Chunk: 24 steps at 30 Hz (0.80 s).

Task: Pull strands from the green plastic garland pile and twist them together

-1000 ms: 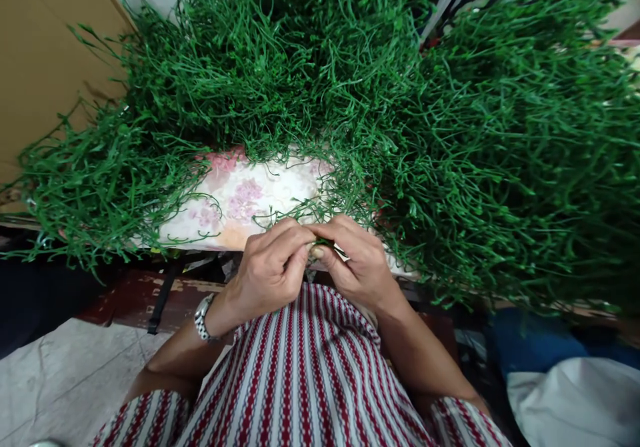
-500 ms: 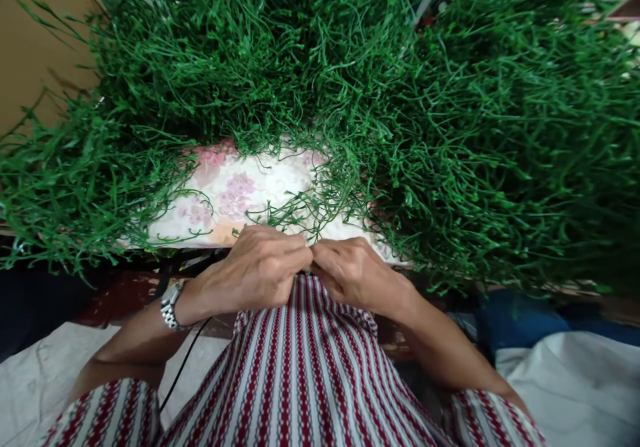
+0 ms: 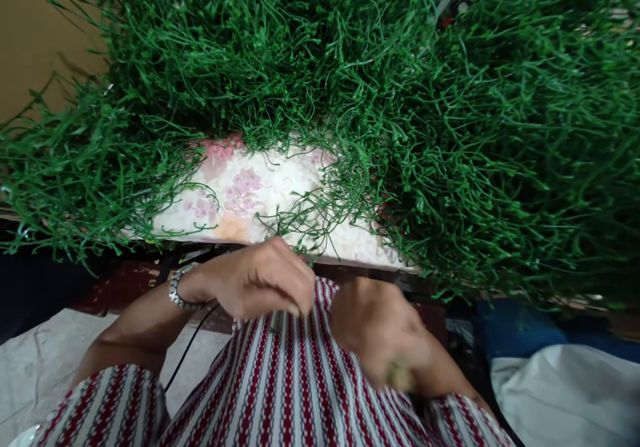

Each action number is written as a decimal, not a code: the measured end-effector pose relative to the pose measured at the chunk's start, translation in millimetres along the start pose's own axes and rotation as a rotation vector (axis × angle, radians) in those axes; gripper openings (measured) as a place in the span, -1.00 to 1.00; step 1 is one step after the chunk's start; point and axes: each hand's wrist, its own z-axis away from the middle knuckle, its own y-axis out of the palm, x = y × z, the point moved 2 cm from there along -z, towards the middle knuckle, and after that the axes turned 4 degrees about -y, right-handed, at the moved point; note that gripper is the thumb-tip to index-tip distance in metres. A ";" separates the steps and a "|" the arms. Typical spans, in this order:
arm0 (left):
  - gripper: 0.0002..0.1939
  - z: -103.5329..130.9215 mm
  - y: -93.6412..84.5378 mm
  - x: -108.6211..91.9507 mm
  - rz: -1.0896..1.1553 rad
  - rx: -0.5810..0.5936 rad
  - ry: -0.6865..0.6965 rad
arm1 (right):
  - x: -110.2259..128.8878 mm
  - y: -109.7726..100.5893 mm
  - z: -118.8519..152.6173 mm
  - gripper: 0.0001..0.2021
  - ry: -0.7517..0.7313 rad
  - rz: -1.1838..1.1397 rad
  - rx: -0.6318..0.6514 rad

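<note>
My left hand (image 3: 267, 279), with a metal watch (image 3: 181, 287) at its wrist, is closed near the table's front edge, its fingertips pressed together and pointing down; what they pinch, if anything, cannot be made out. To its right, apart from it, my right hand (image 3: 377, 330) is smeared by motion, and its fingers cannot be read. A blurred yellowish spot (image 3: 399, 375) shows at its lower side. Just beyond both hands, a few loose green plastic stems (image 3: 320, 217) lie on a white flowered table cover (image 3: 273, 173).
Big heaps of green plastic stems (image 3: 480, 140) cover the table's back and right, with another heap (image 3: 90, 173) at the left. A brown board (image 3: 40, 40) stands at the back left. Pale cloth (image 3: 570, 393) lies at the lower right. A black cable (image 3: 190, 347) hangs below my left wrist.
My hands, together before, have parted. The right one has moved down and to the right and is blurred; the left has turned its fingertips downward. The view has shifted slightly.
</note>
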 end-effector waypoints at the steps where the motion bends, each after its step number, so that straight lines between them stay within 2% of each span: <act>1: -0.76 1.0 -3.9 3.0 0.056 -0.109 -0.021 | 4.8 -4.1 1.5 -0.54 -0.047 0.013 -0.058; 3: -0.81 1.1 -11.5 8.6 0.142 -0.368 -0.062 | 8.7 -16.2 3.2 -0.67 -0.045 0.187 -0.229; 5: -0.83 -2.0 -16.0 13.0 0.211 -0.579 -0.095 | 5.3 -28.6 1.9 -0.82 0.113 0.449 -0.407; 7: -0.83 -8.1 -16.7 16.6 0.292 -0.692 -0.100 | -0.7 -36.0 -3.4 -0.82 0.262 0.620 -0.510; 8: -0.83 -11.3 -16.3 18.2 0.333 -0.733 -0.084 | -3.6 -37.5 -7.4 -0.79 0.288 0.656 -0.538; 10: -0.88 -16.4 -14.9 21.1 0.374 -0.810 -0.036 | -10.3 -36.9 -16.7 -0.71 0.310 0.694 -0.527; 12: -0.91 -19.2 -13.8 23.1 0.346 -0.878 0.005 | -18.5 -33.5 -25.6 -0.66 0.300 0.716 -0.442; 14: -0.92 -20.0 -13.3 23.5 0.276 -0.915 0.028 | -27.3 -30.0 -31.3 -0.74 0.268 0.707 -0.367; 16: -0.92 -18.7 -13.0 21.7 0.187 -0.918 0.034 | -34.4 -28.1 -33.2 -0.84 0.235 0.671 -0.357; 18: -0.91 -14.1 -12.3 17.1 0.050 -0.940 0.027 | -37.6 -27.7 -32.6 -0.86 0.218 0.656 -0.392; 22: -0.79 3.2 -5.2 1.4 -0.409 -1.136 -0.020 | -32.0 -28.7 -31.0 -0.92 0.233 0.773 -0.442; 24: -0.79 7.5 1.5 -3.7 -0.596 -1.079 -0.067 | -27.4 -28.9 -31.5 -0.93 0.227 0.833 -0.439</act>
